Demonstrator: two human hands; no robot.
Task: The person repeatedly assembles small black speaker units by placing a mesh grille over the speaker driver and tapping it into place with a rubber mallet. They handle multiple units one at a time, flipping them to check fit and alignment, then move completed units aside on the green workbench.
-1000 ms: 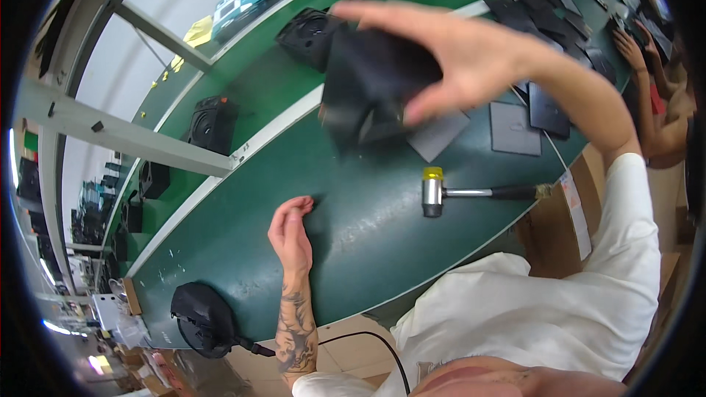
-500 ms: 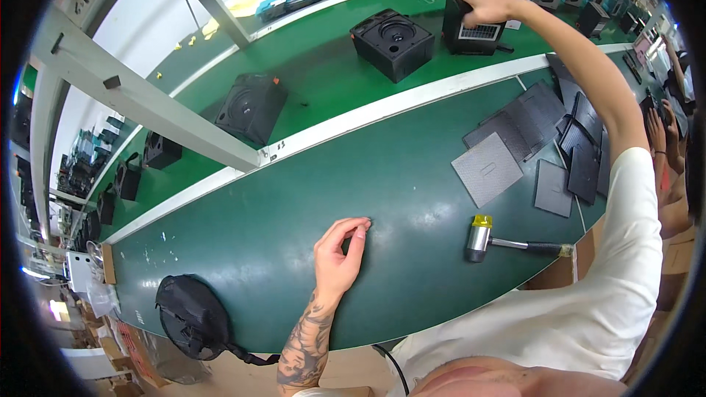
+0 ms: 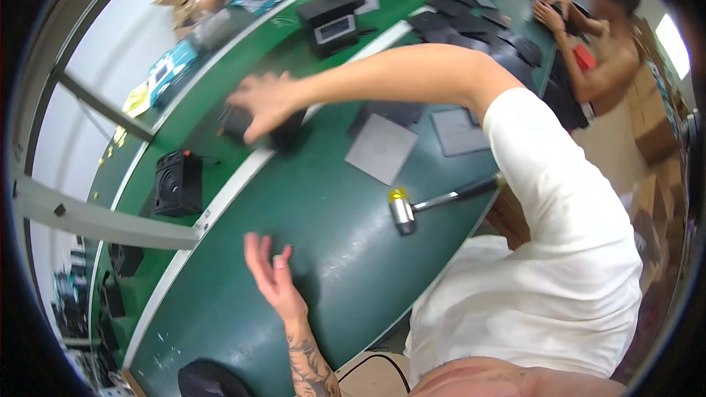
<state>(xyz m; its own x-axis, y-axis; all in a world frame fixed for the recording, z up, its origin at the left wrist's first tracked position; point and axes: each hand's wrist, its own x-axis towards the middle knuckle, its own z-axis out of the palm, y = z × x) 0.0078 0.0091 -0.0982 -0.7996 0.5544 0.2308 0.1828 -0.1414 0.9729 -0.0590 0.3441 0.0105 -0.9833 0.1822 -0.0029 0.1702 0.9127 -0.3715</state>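
Note:
My right hand (image 3: 268,103) reaches across to the green belt and lies over a black speaker (image 3: 289,132), fingers spread around its top. Both are blurred, and the speaker overlaps the white rail. How the fingertips meet it is partly hidden. My left hand (image 3: 272,276) hovers over the dark green table (image 3: 346,250), empty, fingers apart. Another black speaker (image 3: 178,184) stands on the belt to the left. Further along, a black box-shaped device with a pale grille panel (image 3: 334,29) stands on the belt.
A mallet (image 3: 402,212) with a yellow face lies on the table near my body. Flat panels (image 3: 382,148) and black parts (image 3: 463,18) cover the table's right end. A black bag (image 3: 209,378) sits at the near left edge. A co-worker (image 3: 596,44) sits at right.
My view has turned right. My right hand has left the grille-panelled device and come over the speaker, which now overlaps the rail. My left hand's fingers have parted from a pinch.

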